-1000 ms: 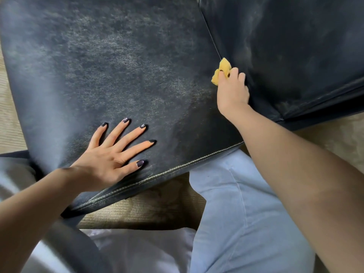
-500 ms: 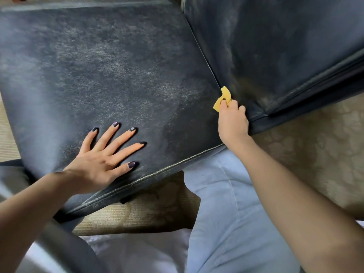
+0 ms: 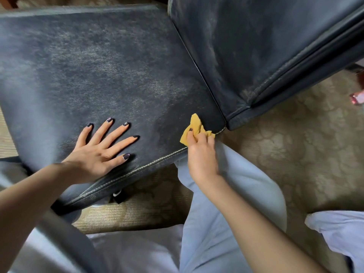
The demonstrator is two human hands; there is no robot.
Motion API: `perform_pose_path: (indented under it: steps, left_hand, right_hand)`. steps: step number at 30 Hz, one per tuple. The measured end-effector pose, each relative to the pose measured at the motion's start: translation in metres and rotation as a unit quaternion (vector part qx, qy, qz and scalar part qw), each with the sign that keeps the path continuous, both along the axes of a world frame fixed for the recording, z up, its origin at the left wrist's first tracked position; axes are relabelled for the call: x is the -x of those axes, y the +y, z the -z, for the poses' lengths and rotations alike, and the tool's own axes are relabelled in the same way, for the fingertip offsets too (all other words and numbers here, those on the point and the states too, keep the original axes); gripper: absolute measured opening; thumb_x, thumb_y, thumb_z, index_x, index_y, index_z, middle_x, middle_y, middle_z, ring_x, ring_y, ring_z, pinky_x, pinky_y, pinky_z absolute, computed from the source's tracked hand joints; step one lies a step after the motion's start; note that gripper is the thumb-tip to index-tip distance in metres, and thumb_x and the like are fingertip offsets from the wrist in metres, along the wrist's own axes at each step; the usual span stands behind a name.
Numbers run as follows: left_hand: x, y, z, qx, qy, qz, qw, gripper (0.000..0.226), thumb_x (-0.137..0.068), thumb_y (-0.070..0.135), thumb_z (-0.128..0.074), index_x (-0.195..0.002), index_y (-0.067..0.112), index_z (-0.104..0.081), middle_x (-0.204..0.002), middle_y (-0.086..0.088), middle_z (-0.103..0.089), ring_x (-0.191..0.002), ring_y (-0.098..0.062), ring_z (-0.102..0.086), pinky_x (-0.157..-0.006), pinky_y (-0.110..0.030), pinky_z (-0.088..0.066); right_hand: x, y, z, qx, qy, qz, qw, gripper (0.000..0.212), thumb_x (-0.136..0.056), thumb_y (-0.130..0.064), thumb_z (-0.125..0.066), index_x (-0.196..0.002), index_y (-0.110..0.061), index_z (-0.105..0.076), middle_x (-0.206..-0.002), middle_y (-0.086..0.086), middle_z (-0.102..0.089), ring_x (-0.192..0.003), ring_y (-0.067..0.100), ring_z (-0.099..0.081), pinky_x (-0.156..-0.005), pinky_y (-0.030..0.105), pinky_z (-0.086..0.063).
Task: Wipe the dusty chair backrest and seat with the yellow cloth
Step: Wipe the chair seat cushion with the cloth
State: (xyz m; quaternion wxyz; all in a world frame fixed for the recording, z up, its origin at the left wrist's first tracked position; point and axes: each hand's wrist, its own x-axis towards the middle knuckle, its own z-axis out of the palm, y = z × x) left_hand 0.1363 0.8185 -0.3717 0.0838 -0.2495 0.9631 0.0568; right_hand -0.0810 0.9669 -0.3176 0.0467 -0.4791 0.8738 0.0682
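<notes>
**Trouser leg** (image 3: pixel 216 223): pale blue, nearest the camera, under the right forearm, with patterned carpet (image 3: pixel 295 144) on its far side.

**Left hand** (image 3: pixel 98 154): flat, fingers spread, holding nothing. It presses on the large chair panel (image 3: pixel 98 56) near its stitched edge, placed as it was a second ago.

**Right hand** (image 3: pixel 201 152): well apart from the left, fingers curled round the yellow cloth (image 3: pixel 194 125). The cloth is bunched on that panel's near corner. A second ago it sat higher in the crease (image 3: pixel 199 62), and it has since been drawn down to this corner.

**Large panel**: grey dust beyond both hands.

**Second panel** (image 3: pixel 256 46): beyond the right hand, streaked with dust. Which panel is the seat and which the backrest cannot be told.

**Status**: the crease pass looks finished, and both broad faces probably still need wiping.
</notes>
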Motion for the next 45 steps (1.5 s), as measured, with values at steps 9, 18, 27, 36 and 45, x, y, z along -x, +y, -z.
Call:
perform_pose_path:
  steps: [9,18,27,36,45]
  left_hand:
    - [0.004,0.006,-0.009,-0.073,-0.072,-0.015,0.995,0.051,-0.098,0.056,-0.004,-0.148,0.046,-0.004,-0.154,0.01,-0.019,-0.138,-0.022,-0.015,-0.11,-0.032,0.018]
    - [0.017,0.012,-0.019,-0.125,-0.082,-0.04,0.988,0.079,-0.048,0.071,0.047,-0.125,0.059,0.034,-0.131,0.028,0.046,-0.14,-0.017,0.028,-0.103,-0.039,0.024]
    - [0.03,0.023,-0.029,-0.183,-0.088,-0.072,0.977,0.074,-0.043,0.078,0.043,-0.115,0.063,0.041,-0.128,0.029,0.047,-0.135,-0.013,0.037,-0.108,-0.045,0.022]
    - [0.05,0.039,-0.027,-0.198,-0.054,-0.101,0.974,0.058,-0.064,0.074,0.019,-0.116,0.062,0.041,-0.124,0.029,0.053,-0.12,-0.009,0.05,-0.093,-0.04,0.036]
    - [0.071,0.056,-0.022,-0.205,-0.02,-0.142,0.968,0.056,-0.065,0.073,0.02,-0.116,0.06,0.04,-0.122,0.028,0.054,-0.13,-0.015,0.045,-0.092,-0.042,0.037]
  right_hand:
    - [-0.049,0.005,0.004,0.094,-0.062,-0.217,0.97,0.052,-0.081,-0.008,-0.029,-0.121,-0.01,-0.063,-0.107,0.012,-0.064,-0.098,0.035,-0.059,-0.078,0.039,-0.054]
    - [0.016,-0.023,-0.002,0.016,-0.07,-0.09,0.993,0.051,-0.098,-0.005,-0.038,-0.146,-0.021,-0.035,-0.14,0.007,-0.042,-0.129,0.033,-0.03,-0.09,0.046,-0.044]
    - [0.094,-0.048,0.002,0.007,-0.063,0.009,0.998,0.055,-0.095,0.001,-0.031,-0.144,-0.024,-0.037,-0.142,0.008,-0.04,-0.126,0.035,-0.03,-0.099,0.047,-0.039]
    - [0.119,-0.076,0.019,0.037,-0.087,0.083,0.992,0.063,-0.095,0.002,-0.036,-0.151,-0.025,-0.022,-0.157,0.004,-0.02,-0.142,0.033,-0.017,-0.117,0.04,-0.014]
    - [0.054,-0.043,0.029,0.078,-0.056,0.004,0.995,0.053,-0.097,-0.011,-0.043,-0.148,-0.015,-0.029,-0.147,0.009,-0.037,-0.138,0.033,-0.029,-0.118,0.039,-0.015]
